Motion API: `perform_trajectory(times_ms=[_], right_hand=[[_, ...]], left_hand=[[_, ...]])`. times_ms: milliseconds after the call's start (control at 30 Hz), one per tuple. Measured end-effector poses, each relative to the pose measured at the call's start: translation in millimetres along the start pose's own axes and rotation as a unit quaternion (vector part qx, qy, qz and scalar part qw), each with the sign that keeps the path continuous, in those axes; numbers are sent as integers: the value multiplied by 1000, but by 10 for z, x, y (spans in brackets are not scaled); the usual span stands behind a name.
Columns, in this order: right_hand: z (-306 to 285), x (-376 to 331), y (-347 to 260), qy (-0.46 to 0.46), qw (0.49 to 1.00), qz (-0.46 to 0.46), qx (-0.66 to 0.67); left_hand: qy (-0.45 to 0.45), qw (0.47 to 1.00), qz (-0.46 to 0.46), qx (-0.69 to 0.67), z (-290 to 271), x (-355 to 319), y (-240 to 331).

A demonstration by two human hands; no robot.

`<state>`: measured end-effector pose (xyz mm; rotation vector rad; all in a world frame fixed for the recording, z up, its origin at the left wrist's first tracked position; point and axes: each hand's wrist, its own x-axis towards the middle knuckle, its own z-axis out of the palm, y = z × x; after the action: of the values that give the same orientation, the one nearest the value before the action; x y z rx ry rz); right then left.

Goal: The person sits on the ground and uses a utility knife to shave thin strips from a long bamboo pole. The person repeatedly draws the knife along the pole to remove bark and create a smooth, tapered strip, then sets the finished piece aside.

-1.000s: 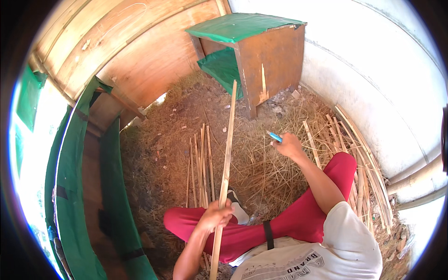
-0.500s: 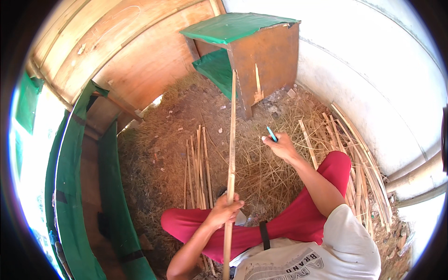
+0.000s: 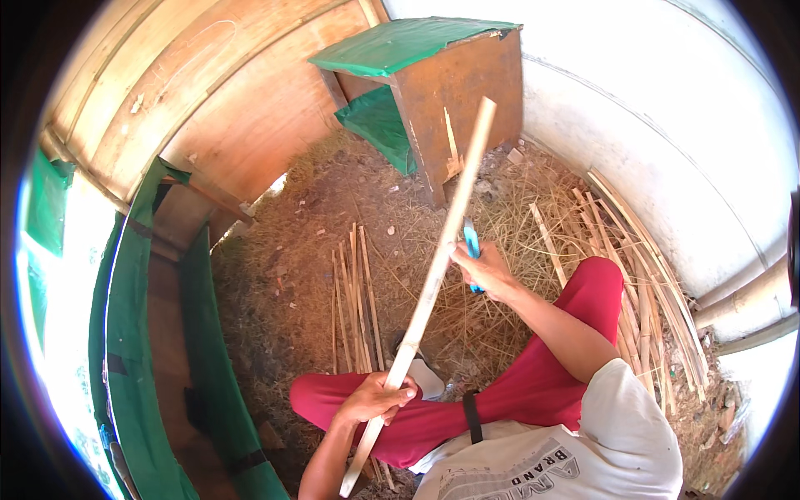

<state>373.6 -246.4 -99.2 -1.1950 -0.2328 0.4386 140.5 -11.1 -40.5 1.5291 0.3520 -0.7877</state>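
A long pale bamboo strip [image 3: 436,275] slants up and to the right across my lap. Its lower part is gripped by my left hand [image 3: 377,400], fingers closed around it. My right hand [image 3: 487,271] holds a blue utility knife [image 3: 472,240], blade end up, beside the strip's upper half. The right thumb and fingertips meet the strip's edge there; whether the blade touches it, I cannot tell. Under the strip are my crossed legs in red trousers [image 3: 533,367].
Several thin bamboo strips [image 3: 354,292] lie on the dirt floor left of centre. A larger pile [image 3: 658,308] lies by the white wall [image 3: 650,117] at right. Shavings [image 3: 508,225] cover the ground ahead. A green-topped wooden cabinet [image 3: 467,83] stands at the back, a green-covered frame [image 3: 137,350] at left.
The bamboo strip has tilted from nearly upright to a rightward slant, its broad face now showing. My right hand has moved left and down to the strip with the knife, now held more upright.
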Motion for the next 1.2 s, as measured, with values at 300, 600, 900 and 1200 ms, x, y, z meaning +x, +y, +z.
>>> perform_trajectory(times_ms=[300, 600, 900, 1200], right_hand=[[-10, -25, -29, 172, 984, 3, -35], [-144, 10, -83, 97, 982, 20, -163], [-276, -249, -67, -32, 781, 6, -623], [-263, -350, 238, 9, 761, -116, -638]], left_hand=[[378, 765, 203, 481, 487, 257, -89], [428, 795, 151, 403, 734, 825, 118], [240, 942, 67, 224, 531, 851, -97], [318, 897, 132, 279, 652, 952, -106]])
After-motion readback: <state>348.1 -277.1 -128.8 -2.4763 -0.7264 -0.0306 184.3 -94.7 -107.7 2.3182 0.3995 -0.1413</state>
